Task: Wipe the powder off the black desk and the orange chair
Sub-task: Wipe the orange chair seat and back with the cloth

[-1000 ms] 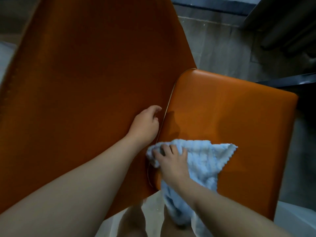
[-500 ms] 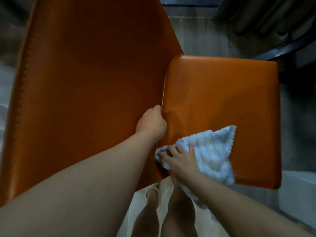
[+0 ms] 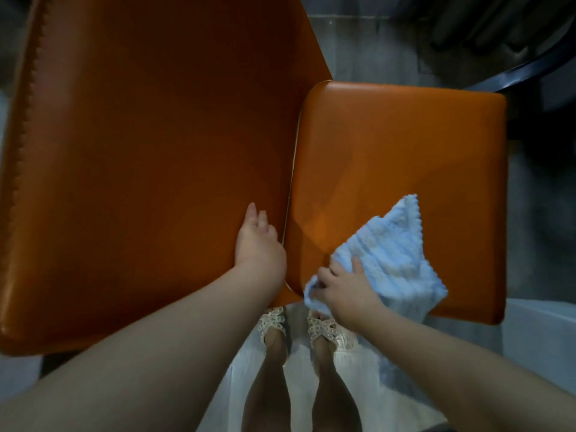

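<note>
The orange chair fills the view: its tall backrest [image 3: 149,169] on the left, its seat [image 3: 402,151] on the right. My left hand [image 3: 257,241] rests on the lower backrest beside the seam, fingers extended. My right hand [image 3: 344,291] grips a light blue ribbed cloth [image 3: 396,260] at the seat's near left corner. The cloth spreads over the seat's near edge and partly hangs off it. I cannot make out powder on the chair.
My legs and sandalled feet [image 3: 299,328] stand on pale floor directly below the seat edge. A black desk edge [image 3: 530,73] shows at the top right. Grey floor [image 3: 358,48] lies beyond the chair.
My right hand has slid the cloth rightward and toward the seat's near edge. My left hand has uncurled its fingers on the backrest. The camera has tilted down, so my feet show.
</note>
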{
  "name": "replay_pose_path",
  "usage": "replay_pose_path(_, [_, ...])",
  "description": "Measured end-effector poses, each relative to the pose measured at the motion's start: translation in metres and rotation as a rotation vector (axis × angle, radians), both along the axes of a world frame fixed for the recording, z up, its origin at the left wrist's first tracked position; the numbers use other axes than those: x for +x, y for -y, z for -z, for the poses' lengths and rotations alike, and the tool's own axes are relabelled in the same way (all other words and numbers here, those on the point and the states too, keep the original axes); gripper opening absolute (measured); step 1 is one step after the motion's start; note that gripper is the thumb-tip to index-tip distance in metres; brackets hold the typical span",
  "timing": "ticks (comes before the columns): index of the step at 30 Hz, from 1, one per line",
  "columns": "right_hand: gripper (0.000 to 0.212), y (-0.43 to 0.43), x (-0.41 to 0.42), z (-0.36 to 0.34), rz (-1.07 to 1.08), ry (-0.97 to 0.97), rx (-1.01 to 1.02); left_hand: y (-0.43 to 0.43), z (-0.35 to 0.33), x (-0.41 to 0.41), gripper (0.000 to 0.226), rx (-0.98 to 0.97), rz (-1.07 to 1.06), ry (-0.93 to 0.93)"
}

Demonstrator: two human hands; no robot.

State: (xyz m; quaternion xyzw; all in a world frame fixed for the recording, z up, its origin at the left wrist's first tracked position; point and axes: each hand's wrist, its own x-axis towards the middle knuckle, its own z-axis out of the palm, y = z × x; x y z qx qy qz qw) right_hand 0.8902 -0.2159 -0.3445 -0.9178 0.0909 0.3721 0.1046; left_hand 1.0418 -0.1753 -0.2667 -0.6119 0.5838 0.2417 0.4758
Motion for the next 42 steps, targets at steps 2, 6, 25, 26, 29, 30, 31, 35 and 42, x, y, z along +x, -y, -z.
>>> replay_pose_path(2, [0.059,0.007,-0.006,-0.006,0.259,0.121,-0.031,-0.009,-0.006,-0.006,0.061,0.014,0.006,-0.011])
replay_pose_path(6, [0.055,0.006,0.047,0.004,0.385,0.279,-0.017,-0.025,-0.018,-0.008,0.060,0.007,0.033,-0.035])
replay_pose_path(25, [0.055,-0.018,0.019,0.005,0.028,0.173,-0.012,-0.034,-0.024,-0.010,0.054,-0.065,0.087,-0.104])
replay_pose_path(26, [0.055,-0.021,0.010,0.007,0.005,0.119,-0.003,-0.034,-0.023,-0.011,0.054,-0.067,0.089,-0.102])
replay_pose_path(29, [0.042,-0.013,-0.022,0.002,-0.052,-0.028,-0.034,-0.038,-0.020,-0.014,0.054,-0.048,0.101,-0.109])
replay_pose_path(30, [0.039,-0.010,-0.030,-0.001,0.025,-0.024,-0.046,-0.037,-0.018,-0.015,0.054,-0.051,0.100,-0.110])
replay_pose_path(31, [0.041,-0.009,-0.031,-0.004,0.137,0.023,-0.046,-0.036,-0.015,-0.016,0.052,-0.055,0.092,-0.113])
replay_pose_path(35, [0.060,-0.025,0.002,-0.003,0.315,0.255,0.046,-0.035,-0.001,-0.024,0.049,-0.017,0.044,-0.145])
replay_pose_path(42, [0.038,-0.010,-0.051,-0.004,0.513,0.004,-0.098,-0.036,0.009,-0.026,0.045,-0.064,0.021,-0.207])
